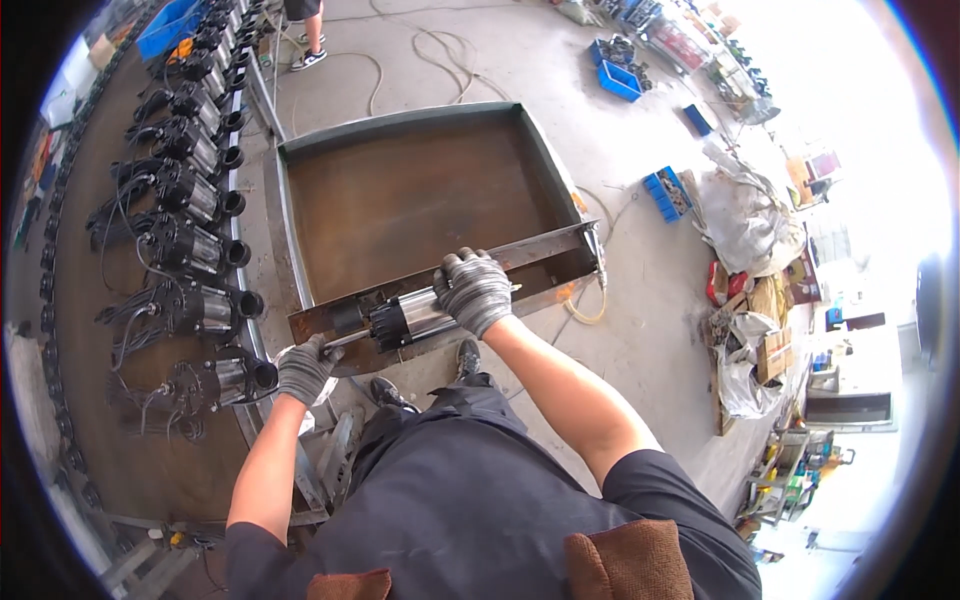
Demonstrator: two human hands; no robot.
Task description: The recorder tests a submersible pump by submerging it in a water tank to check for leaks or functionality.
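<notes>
Dark shirt cloth (470, 500) sits nearest, and just beyond it the gloved left hand (306, 371) closes around a slim metal rod (350, 338). The gloved right hand (474, 290) curls over the silver-and-black pump (412, 318), sideways above a metal ledge (545, 248) at the near end of a brown-bottomed tank (400, 122); farther off, a blue crate (620, 82) stands on the floor (540, 60).

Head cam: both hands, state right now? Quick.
Left hand: closed, holding a thin metal rod at the black end of the cylinder.
Right hand: closed over the silver-and-black cylinder, fingers wrapped across its other end.
</notes>
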